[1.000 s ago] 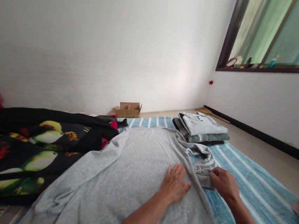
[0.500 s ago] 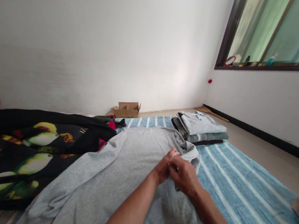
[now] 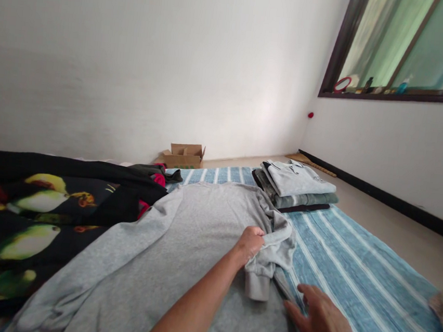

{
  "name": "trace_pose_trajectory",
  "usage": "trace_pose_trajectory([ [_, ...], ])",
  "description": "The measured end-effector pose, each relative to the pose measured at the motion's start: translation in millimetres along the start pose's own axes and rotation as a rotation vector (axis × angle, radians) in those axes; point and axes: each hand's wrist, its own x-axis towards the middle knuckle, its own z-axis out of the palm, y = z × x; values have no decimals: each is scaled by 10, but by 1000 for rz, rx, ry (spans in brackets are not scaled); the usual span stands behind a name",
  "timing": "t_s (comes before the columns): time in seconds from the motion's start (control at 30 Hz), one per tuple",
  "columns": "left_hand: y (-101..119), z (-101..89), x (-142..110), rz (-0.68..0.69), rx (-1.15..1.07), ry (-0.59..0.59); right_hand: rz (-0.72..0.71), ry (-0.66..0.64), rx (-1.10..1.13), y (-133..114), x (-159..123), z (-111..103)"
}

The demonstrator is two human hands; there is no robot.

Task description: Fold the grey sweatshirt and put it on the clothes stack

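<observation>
A grey long-sleeved sweatshirt (image 3: 199, 237) lies spread over the bed, its left-hand sleeve stretched toward the lower left. My left hand (image 3: 250, 243) is closed on the sweatshirt's other sleeve, which is bunched beside the body of the garment. That sleeve's ribbed cuff (image 3: 257, 287) hangs below my fingers. To the right, my right hand (image 3: 320, 321) is open with thumb and fingers apart, near the sweatshirt's right edge over the striped sheet. I cannot tell whether its thumb touches the fabric.
A blue-and-white striped sheet (image 3: 348, 267) covers the bed. Folded clothes (image 3: 298, 186) are stacked at the back right. Dark printed garments (image 3: 44, 217) lie on the left. A cardboard box (image 3: 183, 156) stands by the wall, and a broom (image 3: 311, 164) lies on the floor.
My hands were together at the sleeve and have parted. The right hand has let go and moved down to the right; the cuff now hangs visible beneath the left hand.
</observation>
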Motion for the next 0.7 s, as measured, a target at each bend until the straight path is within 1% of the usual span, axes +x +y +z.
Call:
trace_pose_trajectory([
  [0.07,39,17,-19,41,86,59,13,-24,-5,37,-61,5],
  [0.13,92,31,-84,100,207,74,32,-19,18,4,-79,-6],
  [0.23,177,45,-214,192,568,-13,80,-43,73,-69,-50,-25],
  [0.3,233,58,-266,211,784,-68,106,-93,110,-90,-19,-19],
  [0.37,295,82,-259,210,831,-73,106,-140,120,-82,7,11],
  [0.5,472,141,-92,283,707,-57,66,-130,143,-20,42,126],
  [0.57,590,127,20,307,584,-56,49,-112,192,2,55,175],
  [0.63,724,39,125,305,346,-39,44,-110,239,-11,66,185],
  [0.7,873,-143,215,291,46,9,29,-132,299,-81,77,140],
])
